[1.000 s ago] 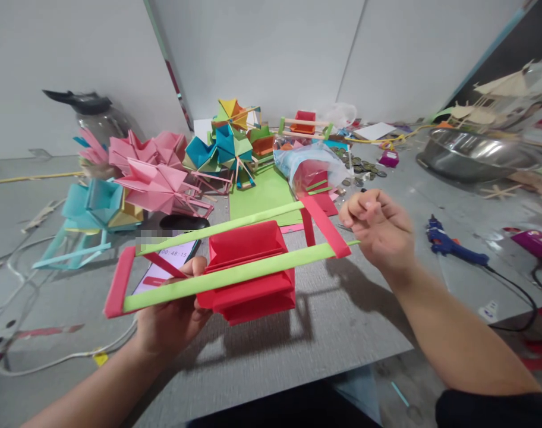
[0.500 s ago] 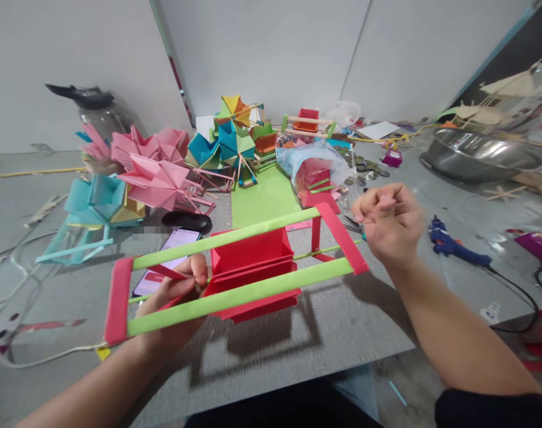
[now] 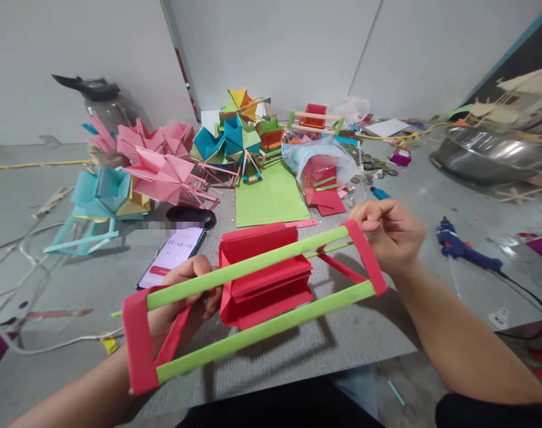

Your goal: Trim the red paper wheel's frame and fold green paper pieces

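A paper frame of red end bars and green side strips point(image 3: 271, 330) is raised over the table, tilted with its left end nearer me. Folded red paper boxes point(image 3: 266, 285) sit in its middle on a thin green stick. My left hand point(image 3: 193, 285) reaches in through the left end, its fingers closed on the model beside the boxes; the exact grip is partly hidden. Beside the upper right corner, my right hand point(image 3: 387, 232) has its fingers curled in, slightly blurred. Whether it touches the red bar or pinches something small, I cannot tell.
A phone point(image 3: 173, 255) with a running timer lies at left by a black mouse point(image 3: 191, 217). Folded paper models point(image 3: 164, 172), green sheets point(image 3: 271, 196) and a plastic bag point(image 3: 320, 160) stand behind. At right are a blue glue gun point(image 3: 467, 246) and metal bowl point(image 3: 494, 157).
The paper frame has tipped, its left end coming lower and nearer me, and the boxes have turned with it. My right hand has moved down slightly to the frame's corner.
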### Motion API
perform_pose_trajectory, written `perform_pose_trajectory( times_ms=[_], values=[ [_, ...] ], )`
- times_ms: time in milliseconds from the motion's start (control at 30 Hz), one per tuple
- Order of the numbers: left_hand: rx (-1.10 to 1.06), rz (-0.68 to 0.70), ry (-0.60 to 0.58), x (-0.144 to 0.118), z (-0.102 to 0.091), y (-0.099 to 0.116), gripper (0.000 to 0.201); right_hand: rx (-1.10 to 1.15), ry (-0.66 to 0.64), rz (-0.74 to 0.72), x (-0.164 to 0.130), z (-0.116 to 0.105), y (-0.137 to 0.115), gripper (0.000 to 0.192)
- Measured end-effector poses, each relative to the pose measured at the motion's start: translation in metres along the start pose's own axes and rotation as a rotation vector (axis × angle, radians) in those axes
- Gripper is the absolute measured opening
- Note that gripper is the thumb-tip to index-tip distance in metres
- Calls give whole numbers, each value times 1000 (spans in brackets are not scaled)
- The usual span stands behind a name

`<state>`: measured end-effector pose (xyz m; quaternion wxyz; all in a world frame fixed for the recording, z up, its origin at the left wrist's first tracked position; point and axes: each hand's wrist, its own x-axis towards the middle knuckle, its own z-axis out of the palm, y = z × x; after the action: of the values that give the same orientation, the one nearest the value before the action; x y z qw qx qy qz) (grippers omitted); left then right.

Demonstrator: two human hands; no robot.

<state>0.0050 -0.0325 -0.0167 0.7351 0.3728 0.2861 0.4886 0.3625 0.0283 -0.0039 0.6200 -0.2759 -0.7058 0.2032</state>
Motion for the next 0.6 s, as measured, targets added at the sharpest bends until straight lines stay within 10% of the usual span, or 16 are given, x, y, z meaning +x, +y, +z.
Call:
perform_pose_trajectory(
  times_ms=[600],
  values=[
    [18, 45, -27, 4, 4, 1, 26, 73, -39, 25, 0, 8, -8, 30]
  ],
)
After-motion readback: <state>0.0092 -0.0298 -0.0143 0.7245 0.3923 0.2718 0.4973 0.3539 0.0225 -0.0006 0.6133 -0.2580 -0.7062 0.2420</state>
